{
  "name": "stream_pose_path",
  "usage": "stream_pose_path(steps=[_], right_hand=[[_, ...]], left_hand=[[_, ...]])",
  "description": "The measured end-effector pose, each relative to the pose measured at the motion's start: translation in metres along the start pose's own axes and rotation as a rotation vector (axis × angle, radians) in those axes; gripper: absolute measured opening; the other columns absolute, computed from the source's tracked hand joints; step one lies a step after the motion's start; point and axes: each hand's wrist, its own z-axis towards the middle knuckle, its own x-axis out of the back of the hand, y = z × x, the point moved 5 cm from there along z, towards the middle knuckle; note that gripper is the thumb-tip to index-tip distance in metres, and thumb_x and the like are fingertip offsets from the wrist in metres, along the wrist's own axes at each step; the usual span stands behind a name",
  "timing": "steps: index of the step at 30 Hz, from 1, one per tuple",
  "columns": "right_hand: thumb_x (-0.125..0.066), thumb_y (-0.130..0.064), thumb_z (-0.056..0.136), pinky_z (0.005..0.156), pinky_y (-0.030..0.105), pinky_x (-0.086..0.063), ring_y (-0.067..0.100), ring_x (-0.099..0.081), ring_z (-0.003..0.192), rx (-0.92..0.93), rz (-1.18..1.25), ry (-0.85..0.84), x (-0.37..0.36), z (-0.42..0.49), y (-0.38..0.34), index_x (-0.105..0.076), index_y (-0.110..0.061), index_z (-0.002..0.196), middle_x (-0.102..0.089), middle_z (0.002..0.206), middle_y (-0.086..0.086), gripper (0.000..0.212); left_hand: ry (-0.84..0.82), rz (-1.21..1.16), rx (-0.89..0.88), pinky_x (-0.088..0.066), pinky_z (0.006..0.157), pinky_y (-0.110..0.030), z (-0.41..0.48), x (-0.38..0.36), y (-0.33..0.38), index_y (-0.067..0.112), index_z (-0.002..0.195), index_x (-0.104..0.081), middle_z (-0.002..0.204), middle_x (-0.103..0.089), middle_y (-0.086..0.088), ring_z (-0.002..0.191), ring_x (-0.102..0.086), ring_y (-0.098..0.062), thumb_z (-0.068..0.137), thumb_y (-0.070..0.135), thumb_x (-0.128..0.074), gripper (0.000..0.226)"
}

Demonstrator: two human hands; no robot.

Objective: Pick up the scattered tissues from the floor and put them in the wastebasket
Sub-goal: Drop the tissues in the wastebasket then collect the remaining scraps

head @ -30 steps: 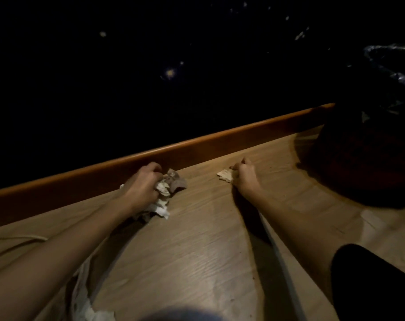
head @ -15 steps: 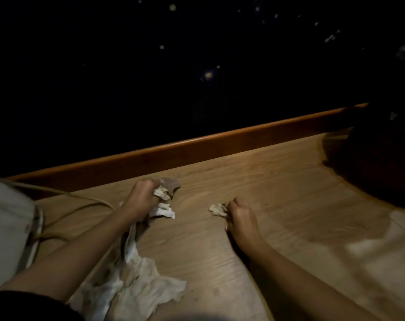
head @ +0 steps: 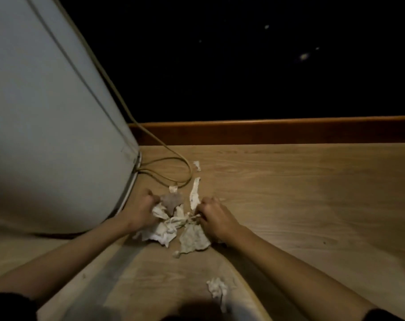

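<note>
Tissues (head: 165, 230) gripped by left hand (head: 141, 211), right hand (head: 215, 216)

Your arms are bare from the left hand (head: 142, 210) and right hand (head: 214, 215) back to short dark sleeves, left sleeve (head: 7, 306) and right sleeve (head: 389, 315), cut off at the lower corners.

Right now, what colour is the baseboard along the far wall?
Reddish-brown, with a lighter orange top edge; the baseboard shows clearly in the head view.
</note>
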Motion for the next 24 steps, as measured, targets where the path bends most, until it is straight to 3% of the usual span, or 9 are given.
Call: stream_pose_path(steps=[2, 5, 7, 11, 13, 16, 18, 20, 24], right_hand=[[-0.051, -0.035, 0.09, 0.09, 0.046, -0.043, 0.031, -0.04, 0.113, 0.04, -0.05, -0.11, -0.009, -0.009, -0.002, -0.055, -0.012, 0.118, -0.047, 0.124, 0.011, 0.037], [-0.059, -0.041, 0.085, 0.097, 0.046, -0.04, 0.029, -0.036, 0.118, 0.079, -0.084, -0.22, -0.013, -0.024, 0.001, -0.043, -0.013, 0.131, -0.037, 0.135, 0.009, 0.057], [-0.058, -0.024, 0.087, 0.096, 0.042, -0.042, 0.027, -0.039, 0.115, 0.138, -0.109, -0.148, -0.011, -0.032, 0.001, -0.045, -0.011, 0.13, -0.041, 0.132, 0.009, 0.048], [-0.052, 0.001, 0.083, 0.08, 0.037, -0.044, 0.029, -0.051, 0.099, 0.167, -0.035, -0.02, -0.008, -0.028, 0.005, -0.061, -0.006, 0.099, -0.057, 0.107, 0.014, 0.02], [-0.05, 0.004, 0.081, 0.079, 0.037, -0.047, 0.029, -0.055, 0.094, 0.114, 0.017, -0.026, 0.002, -0.012, 0.012, -0.063, -0.005, 0.092, -0.06, 0.101, 0.014, 0.019], [-0.053, -0.002, 0.082, 0.078, 0.035, -0.05, 0.023, -0.056, 0.094, -0.029, 0.027, 0.056, 0.027, 0.026, 0.028, -0.062, -0.011, 0.097, -0.057, 0.106, 0.011, 0.02], [-0.058, -0.006, 0.082, 0.082, 0.034, -0.046, 0.02, -0.048, 0.099, -0.099, 0.02, 0.162, 0.049, 0.06, 0.035, -0.057, -0.015, 0.103, -0.052, 0.112, 0.008, 0.023], [-0.061, -0.002, 0.081, 0.09, 0.041, -0.043, 0.027, -0.043, 0.11, -0.136, -0.021, 0.183, 0.059, 0.097, 0.038, -0.056, -0.013, 0.112, -0.053, 0.117, 0.012, 0.034], [-0.047, -0.008, 0.092, 0.1, 0.043, -0.038, 0.036, -0.041, 0.119, -0.125, -0.148, 0.04, 0.026, 0.139, 0.037, -0.05, -0.01, 0.127, -0.044, 0.134, 0.018, 0.036]], left_hand=[[-0.079, 0.01, 0.055, -0.038, 0.101, -0.033, -0.009, -0.02, -0.004, 0.018, 0.127, -0.047, 0.13, -0.039, -0.019, 0.123, -0.039, -0.035, 0.065, 0.046, -0.07, 0.072], [-0.115, -0.105, 0.087, -0.037, 0.104, -0.042, -0.009, -0.042, 0.002, 0.038, 0.133, -0.032, 0.141, -0.026, -0.017, 0.126, -0.033, -0.039, 0.052, 0.067, -0.06, 0.09], [-0.073, -0.066, 0.109, -0.039, 0.099, -0.044, -0.006, -0.052, 0.008, 0.043, 0.132, -0.033, 0.133, -0.036, -0.016, 0.118, -0.037, -0.041, 0.063, 0.056, -0.066, 0.078], [0.156, -0.109, 0.03, -0.042, 0.076, -0.03, 0.0, -0.045, 0.022, 0.02, 0.107, -0.063, 0.106, -0.056, -0.013, 0.099, -0.054, -0.034, 0.071, 0.015, -0.068, 0.037], [0.221, -0.232, -0.01, -0.037, 0.066, -0.024, 0.005, -0.034, 0.024, 0.011, 0.096, -0.067, 0.096, -0.062, -0.013, 0.089, -0.059, -0.029, 0.069, 0.007, -0.068, 0.027], [0.323, -0.311, -0.058, -0.033, 0.061, -0.024, 0.008, -0.018, 0.024, 0.007, 0.076, -0.065, 0.081, -0.06, -0.012, 0.078, -0.058, -0.025, 0.069, 0.007, -0.069, 0.008], [0.345, -0.29, -0.082, -0.033, 0.059, -0.024, 0.008, -0.017, 0.022, 0.008, 0.072, -0.064, 0.078, -0.06, -0.01, 0.074, -0.057, -0.023, 0.067, 0.006, -0.069, 0.007], [0.337, -0.245, -0.12, -0.031, 0.058, -0.024, 0.007, -0.019, 0.02, 0.006, 0.069, -0.063, 0.076, -0.06, -0.013, 0.072, -0.058, -0.028, 0.063, 0.004, -0.069, 0.009], [0.272, -0.105, -0.12, -0.033, 0.066, -0.027, 0.003, -0.029, 0.012, 0.01, 0.085, -0.063, 0.093, -0.059, -0.01, 0.085, -0.052, -0.029, 0.06, 0.012, -0.074, 0.028]])
